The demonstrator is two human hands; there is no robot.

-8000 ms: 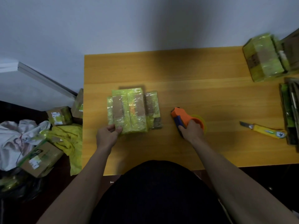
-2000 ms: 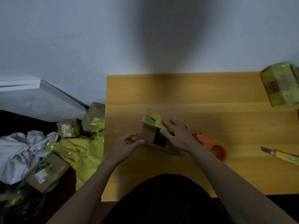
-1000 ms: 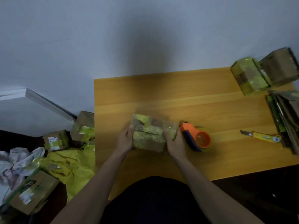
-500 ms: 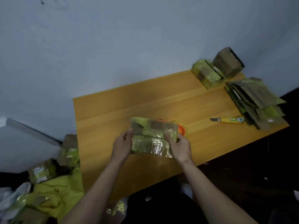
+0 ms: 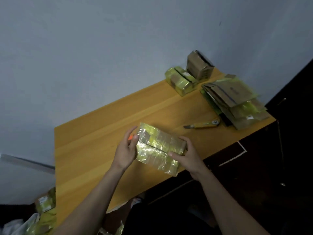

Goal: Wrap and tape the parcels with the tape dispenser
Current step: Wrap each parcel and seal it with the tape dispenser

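Note:
A cardboard parcel [image 5: 158, 147] wrapped in shiny yellow-green tape is held above the front of the wooden table [image 5: 94, 141]. My left hand [image 5: 126, 149] grips its left end, thumb on the near face. My right hand [image 5: 186, 156] grips its right end with the thumb across the taped front. Only a small orange bit of the tape dispenser [image 5: 130, 137] shows behind my left fingers; the remainder is hidden by my hand and the parcel.
A yellow utility knife [image 5: 203, 124] lies to the right on the table. At the back right stand a taped parcel [image 5: 180, 81], a brown box [image 5: 199, 66] and a stack of flattened cartons [image 5: 233, 100]. More boxes [image 5: 44, 201] lie on the floor at left.
The parcel has been lifted and carried right with both hands, now tilted over the table's front edge. The view has swung right, and the dispenser is nearly hidden behind my left hand.

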